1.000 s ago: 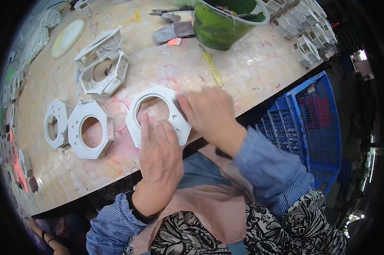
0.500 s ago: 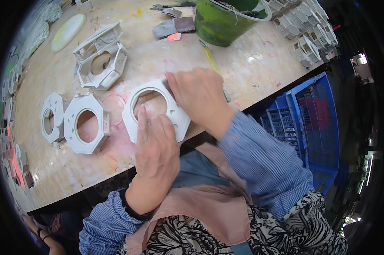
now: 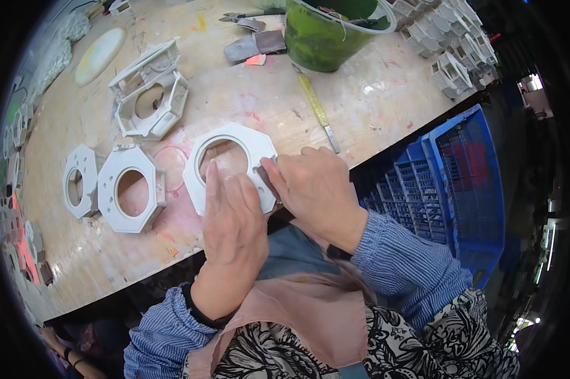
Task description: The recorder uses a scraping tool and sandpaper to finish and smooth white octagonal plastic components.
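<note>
A white octagonal frame (image 3: 199,136) with a large round hole lies near the table's front edge. My left hand (image 3: 234,218) holds it from the near side, fingers stretched over its face and one tip at the hole; the thumb is hidden. Pinched in my right hand (image 3: 316,189) is a brownish-grey piece of sandpaper (image 3: 268,179), which touches the frame's right edge. Two similar white octagonal pieces, a larger one (image 3: 108,189) and a smaller one (image 3: 70,161), stand to the left. Behind them, a white octagonal box (image 3: 130,120) has its hinged part raised.
A yellow-handled blade tool (image 3: 312,101) lies beyond my right hand. Farther back are a green-stained bucket (image 3: 326,41), grey sandpaper pieces (image 3: 242,48), pliers (image 3: 253,15) and an oval pale slab (image 3: 100,57). White parts (image 3: 452,72) pile up far right. A blue crate (image 3: 436,183) stands beside the table.
My right hand has come down and toward me along the frame's right edge with the sandpaper, uncovering the yellow-handled tool. My left hand stays on the frame. The view has shifted slightly.
</note>
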A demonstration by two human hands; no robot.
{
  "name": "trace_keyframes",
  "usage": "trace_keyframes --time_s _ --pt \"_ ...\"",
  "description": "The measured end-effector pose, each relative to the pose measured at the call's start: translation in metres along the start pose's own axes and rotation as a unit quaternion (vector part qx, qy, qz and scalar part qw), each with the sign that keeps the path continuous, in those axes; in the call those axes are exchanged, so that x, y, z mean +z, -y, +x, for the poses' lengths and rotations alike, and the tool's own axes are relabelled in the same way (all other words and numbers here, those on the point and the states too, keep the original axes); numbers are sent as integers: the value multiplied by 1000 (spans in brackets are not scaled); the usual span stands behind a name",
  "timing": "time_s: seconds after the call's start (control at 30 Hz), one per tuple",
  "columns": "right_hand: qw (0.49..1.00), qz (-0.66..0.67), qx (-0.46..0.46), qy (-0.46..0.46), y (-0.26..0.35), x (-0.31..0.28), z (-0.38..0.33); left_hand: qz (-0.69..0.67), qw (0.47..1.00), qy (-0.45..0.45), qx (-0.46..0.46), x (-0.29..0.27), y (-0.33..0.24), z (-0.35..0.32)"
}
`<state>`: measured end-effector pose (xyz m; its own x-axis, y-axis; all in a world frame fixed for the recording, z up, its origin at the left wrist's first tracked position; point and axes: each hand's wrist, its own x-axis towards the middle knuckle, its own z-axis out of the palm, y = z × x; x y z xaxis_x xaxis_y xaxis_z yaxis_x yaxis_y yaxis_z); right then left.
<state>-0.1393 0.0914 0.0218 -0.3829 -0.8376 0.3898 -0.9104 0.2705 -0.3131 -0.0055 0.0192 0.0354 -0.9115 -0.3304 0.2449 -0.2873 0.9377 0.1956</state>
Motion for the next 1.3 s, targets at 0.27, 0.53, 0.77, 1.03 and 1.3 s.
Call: trace_keyframes --time_s 0.27,0.53,0.77,1.03,1.3 --pt "995 -61 -23 -69 -52 18 66 -4 1000 -7 3 -4 -8 8" --pt "944 280 174 19 -23 -7 20 55 995 -33 -73 13 -19 8" --pt "997 -9 70 -45 -22 19 49 63 992 10 -107 20 -27 13" --pt "996 27 83 31 -13 22 51 50 992 25 -111 19 -20 7" --pt "946 260 191 30 -30 -8 28 12 996 11 -86 12 -12 3"
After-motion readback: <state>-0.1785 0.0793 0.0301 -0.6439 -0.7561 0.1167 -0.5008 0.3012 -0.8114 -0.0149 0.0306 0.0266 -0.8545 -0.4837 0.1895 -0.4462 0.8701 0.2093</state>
